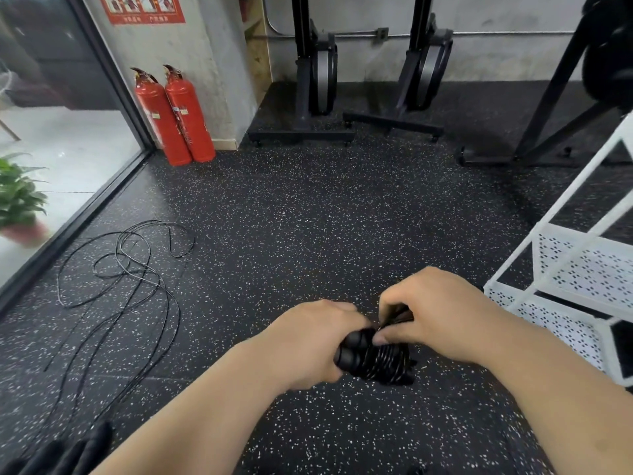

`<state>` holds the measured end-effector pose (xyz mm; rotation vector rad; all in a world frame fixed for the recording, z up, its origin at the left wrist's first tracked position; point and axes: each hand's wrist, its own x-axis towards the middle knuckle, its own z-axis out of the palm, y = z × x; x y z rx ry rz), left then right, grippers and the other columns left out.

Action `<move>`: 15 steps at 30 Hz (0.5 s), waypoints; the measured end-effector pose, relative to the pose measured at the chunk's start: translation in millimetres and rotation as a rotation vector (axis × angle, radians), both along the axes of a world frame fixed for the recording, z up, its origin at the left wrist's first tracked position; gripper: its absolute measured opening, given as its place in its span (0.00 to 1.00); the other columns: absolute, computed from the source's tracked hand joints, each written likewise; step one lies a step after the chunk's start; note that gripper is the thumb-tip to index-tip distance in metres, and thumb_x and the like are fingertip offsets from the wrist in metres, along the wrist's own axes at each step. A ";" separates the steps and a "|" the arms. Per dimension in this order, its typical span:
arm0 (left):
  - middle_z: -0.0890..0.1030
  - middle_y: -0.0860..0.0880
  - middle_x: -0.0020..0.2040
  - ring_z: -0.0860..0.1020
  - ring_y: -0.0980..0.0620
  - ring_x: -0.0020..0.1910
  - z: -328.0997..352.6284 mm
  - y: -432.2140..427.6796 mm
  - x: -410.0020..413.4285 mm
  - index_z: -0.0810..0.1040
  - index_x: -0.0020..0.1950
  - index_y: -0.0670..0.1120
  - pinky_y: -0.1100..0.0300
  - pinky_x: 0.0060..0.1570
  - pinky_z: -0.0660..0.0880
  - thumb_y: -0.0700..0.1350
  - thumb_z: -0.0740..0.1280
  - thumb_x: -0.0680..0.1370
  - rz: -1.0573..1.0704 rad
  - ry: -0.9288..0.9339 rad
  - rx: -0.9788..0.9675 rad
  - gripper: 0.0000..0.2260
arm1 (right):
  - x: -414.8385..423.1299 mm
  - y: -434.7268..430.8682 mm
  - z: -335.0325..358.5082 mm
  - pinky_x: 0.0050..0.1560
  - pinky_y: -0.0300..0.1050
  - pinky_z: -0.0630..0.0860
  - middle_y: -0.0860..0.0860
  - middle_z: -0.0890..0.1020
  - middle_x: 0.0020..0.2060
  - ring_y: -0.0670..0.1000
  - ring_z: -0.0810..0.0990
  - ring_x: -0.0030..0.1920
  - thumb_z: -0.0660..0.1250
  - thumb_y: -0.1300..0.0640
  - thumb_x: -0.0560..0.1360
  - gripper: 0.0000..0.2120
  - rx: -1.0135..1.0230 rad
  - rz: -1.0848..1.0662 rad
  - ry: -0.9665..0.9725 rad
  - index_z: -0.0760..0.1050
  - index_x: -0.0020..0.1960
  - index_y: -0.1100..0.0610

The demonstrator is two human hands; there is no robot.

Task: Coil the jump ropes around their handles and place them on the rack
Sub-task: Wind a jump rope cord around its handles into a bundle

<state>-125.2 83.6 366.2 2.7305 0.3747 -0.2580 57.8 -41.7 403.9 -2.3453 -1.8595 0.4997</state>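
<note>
**Hand position**
- The left hand (308, 344) comes in from the lower left with the forearm angled up towards the centre. Its fingers are wrapped round the two black handles (352, 351), whose rounded ends sit side by side and project past the palm.
- The right hand (442, 313) comes in from the lower right, knuckles up. Thumb and forefinger are pinched on a dark strand at the top of the bundle, just beside the left hand.

**Task item**
- One jump rope (383, 363) is held off the speckled floor (325, 217), between the two hands. Its cord is wound in close turns round the handles.
- The loose ropes (137, 269) lie tangled on the floor to the left, well apart from the hands. The number of ropes in the tangle cannot be told.
- Black shapes at the lower-left corner (61, 450) are too blurred to identify.

**Containers and surroundings**
- One white rack (582, 265) stands at the right, near the right hand. It has perforated shelves on slanted posts.
- Two red fire extinguishers stand upright, touching, against the wall: one (161, 125) and another (190, 114).
- Two black upright machines (315, 80) and (424, 73) stand at the rear wall.
- One green plant (17, 197) sits in a reddish pot (27, 233) behind the glass panel (51, 125).
</note>
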 end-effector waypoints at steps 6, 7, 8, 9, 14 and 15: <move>0.79 0.61 0.54 0.78 0.58 0.52 18.2 -0.4 -7.9 0.71 0.72 0.64 0.60 0.54 0.75 0.44 0.79 0.71 0.040 -0.086 -0.280 0.33 | 19.2 -4.9 12.6 0.52 0.49 0.81 0.42 0.86 0.41 0.43 0.84 0.43 0.81 0.38 0.69 0.11 -0.020 -0.026 0.438 0.85 0.45 0.43; 0.79 0.62 0.57 0.79 0.59 0.53 24.7 -0.5 -9.7 0.65 0.78 0.66 0.62 0.55 0.75 0.44 0.80 0.71 0.066 -0.081 -0.360 0.42 | 22.7 -5.5 15.8 0.53 0.49 0.80 0.44 0.87 0.42 0.46 0.84 0.44 0.80 0.40 0.70 0.11 -0.009 -0.028 0.513 0.86 0.45 0.45; 0.80 0.62 0.58 0.80 0.59 0.54 31.7 -1.1 -11.7 0.58 0.82 0.68 0.62 0.56 0.76 0.43 0.81 0.71 0.073 -0.074 -0.435 0.48 | 25.3 -6.7 19.8 0.53 0.49 0.79 0.46 0.87 0.42 0.49 0.85 0.45 0.80 0.42 0.71 0.10 0.002 -0.022 0.581 0.86 0.46 0.46; 0.80 0.61 0.57 0.80 0.58 0.52 38.5 -2.0 -13.1 0.54 0.83 0.69 0.60 0.56 0.77 0.42 0.82 0.71 0.062 -0.078 -0.501 0.52 | 27.1 -8.1 23.4 0.53 0.48 0.79 0.48 0.87 0.43 0.50 0.85 0.46 0.79 0.43 0.72 0.09 0.014 -0.009 0.642 0.86 0.47 0.47; 0.84 0.53 0.60 0.83 0.56 0.59 59.5 -3.2 -20.9 0.55 0.83 0.71 0.54 0.67 0.76 0.33 0.81 0.72 0.064 -0.169 -0.811 0.55 | 30.1 -8.0 24.9 0.46 0.37 0.77 0.49 0.87 0.42 0.45 0.83 0.42 0.78 0.47 0.75 0.07 0.062 -0.044 0.835 0.87 0.46 0.50; 0.83 0.51 0.66 0.82 0.52 0.65 60.8 -2.5 -22.0 0.56 0.83 0.70 0.48 0.72 0.75 0.31 0.80 0.72 0.090 -0.213 -0.891 0.54 | 30.9 -6.8 24.2 0.47 0.39 0.78 0.51 0.88 0.42 0.47 0.84 0.42 0.79 0.46 0.74 0.09 0.069 -0.068 0.860 0.87 0.46 0.51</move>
